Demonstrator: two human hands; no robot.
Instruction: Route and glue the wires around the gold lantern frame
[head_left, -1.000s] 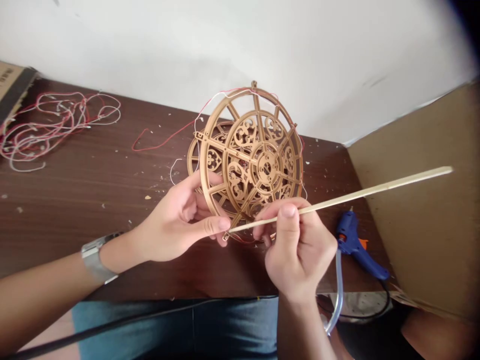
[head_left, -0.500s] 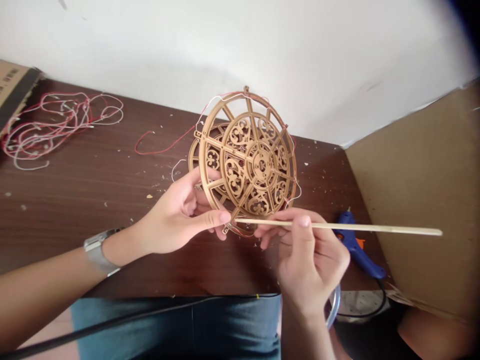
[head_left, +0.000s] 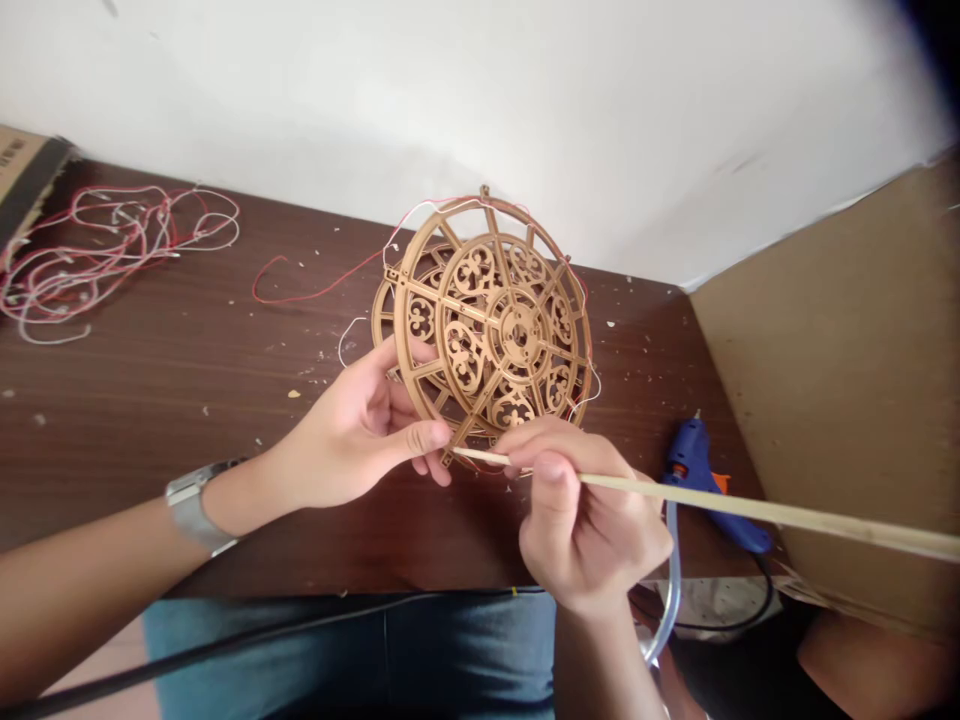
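A round golden openwork wooden wheel (head_left: 495,325) with scroll patterns is held tilted above the dark brown table (head_left: 150,360). My left hand (head_left: 360,435) grips its lower left rim, thumb pressed at the bottom edge. Thin red and white wires run along the wheel's rim. My right hand (head_left: 581,520) pinches a long thin wooden stick (head_left: 750,510). The stick's left tip touches the wheel's bottom rim beside my left thumb, and its far end slopes down toward the right edge of the view.
A tangle of red and white wires (head_left: 97,250) lies at the table's far left beside a cardboard box (head_left: 22,170). A blue glue gun (head_left: 705,480) with a black cord rests at the right, next to a brown cardboard sheet (head_left: 840,380). Small scraps litter the tabletop.
The stick's far end has swung downward, from pointing up-right to sloping down-right, while its tip stayed at the wheel's bottom rim. The wheel has tilted slightly.
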